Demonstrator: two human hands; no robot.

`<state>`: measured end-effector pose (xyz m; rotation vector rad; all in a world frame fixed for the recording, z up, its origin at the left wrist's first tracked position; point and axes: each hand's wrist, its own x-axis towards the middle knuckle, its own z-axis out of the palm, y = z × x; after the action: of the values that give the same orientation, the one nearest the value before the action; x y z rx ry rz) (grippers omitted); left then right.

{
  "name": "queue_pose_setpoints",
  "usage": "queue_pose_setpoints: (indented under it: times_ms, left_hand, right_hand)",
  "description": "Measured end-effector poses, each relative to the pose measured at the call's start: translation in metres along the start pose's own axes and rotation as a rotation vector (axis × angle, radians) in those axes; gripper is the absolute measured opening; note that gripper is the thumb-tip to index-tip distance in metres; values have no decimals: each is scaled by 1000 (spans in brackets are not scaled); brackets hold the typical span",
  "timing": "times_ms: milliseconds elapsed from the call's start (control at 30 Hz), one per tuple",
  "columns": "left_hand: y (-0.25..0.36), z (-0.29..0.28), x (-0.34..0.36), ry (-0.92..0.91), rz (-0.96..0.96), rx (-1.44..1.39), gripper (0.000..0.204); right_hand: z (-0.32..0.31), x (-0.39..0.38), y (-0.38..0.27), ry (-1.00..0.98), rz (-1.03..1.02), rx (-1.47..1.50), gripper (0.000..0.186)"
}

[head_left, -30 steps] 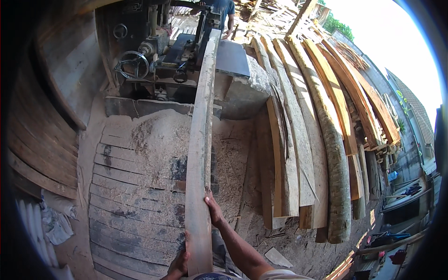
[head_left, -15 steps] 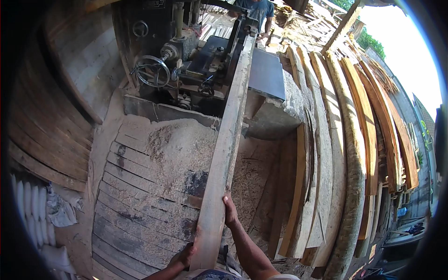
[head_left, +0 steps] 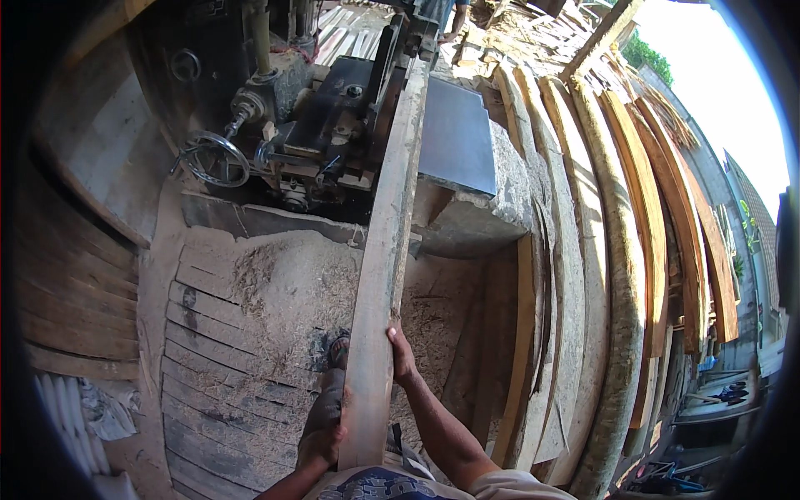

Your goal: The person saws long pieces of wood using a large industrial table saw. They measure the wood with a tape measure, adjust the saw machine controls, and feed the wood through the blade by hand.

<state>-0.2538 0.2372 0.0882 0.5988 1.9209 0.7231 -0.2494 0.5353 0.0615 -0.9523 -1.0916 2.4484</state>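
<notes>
**Long pale squared wooden beam (head_left: 380, 271) in both hands, far end at black metal machine w/ handwheels (head_left: 321, 108)**

Nearest: light shirt w/ dark-blue print (head_left: 379, 483) at bottom edge, just beyond beam's near end. Bare L hand (head_left: 329, 447) grasps beam's L edge nr that end. Bare R hand (head_left: 403, 356) grips R edge a bit farther up, thumb up by the top face; fingers' undersides hidden, so can't tell how far they wrap. Beam runs from the body up & slightly R, away to the machine.

Just L of beam: dark-trousered leg (head_left: 323, 410) & sandalled foot (head_left: 337, 348), on grey slatted floor (head_left: 212, 408) dusted w/ shavings. Lower L: stacked long white sacks (head_left: 71, 412), crumpled whitish plastic bag (head_left: 107, 410) beside them; brown wooden boards (head_left: 79, 321) above.

Mid: heap of pale sawdust (head_left: 296, 271) btwn floor slats & machine. R side: row of rough sawn timbers (head_left: 575, 333), incl. one round bark-covered log (head_left: 625, 304), lying roughly lengthwise.

Farther: shiny spoked handwheel (head_left: 221, 160) on machine's L; flat dark-grey metal plate (head_left: 454, 133) R of beam, by rough concrete block (head_left: 479, 218). Beam's far end meets the machine's upright part; exact contact too small to tell.

Bkgd: co-worker's arm (head_left: 454, 29) behind machine, slanted wooden post (head_left: 602, 42), green foliage (head_left: 648, 57).
</notes>
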Motion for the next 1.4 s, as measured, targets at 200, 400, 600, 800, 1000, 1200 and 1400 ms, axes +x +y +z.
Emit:
queue_pose_setpoints:
  times_ms: [200,400,600,800,1000,1200,1400]
  left_hand:
    - [51,-26,82,134,229,-281,65]
    - [85,-57,162,82,204,-55,47]
    - [107,-71,255,169,465,-342,47]
    - [147,-97,319,54,211,-460,70]
    - [206,-122,358,39,-14,-546,89]
    - [265,-166,424,213,-19,-498,89]
    - [315,-213,483,297,22,-261,103]
  right_hand:
    - [-20,87,-36,75,-57,-29,74]
    - [2,123,-93,157,-28,-324,80]
    - [29,85,-169,38,70,-669,84]
    - [12,119,-190,-73,76,-976,87]
    - [-7,192,-220,-40,41,-948,82]
    - [-16,241,-236,-79,-43,-633,86]
    - [-13,271,-245,-42,-213,-592,84]
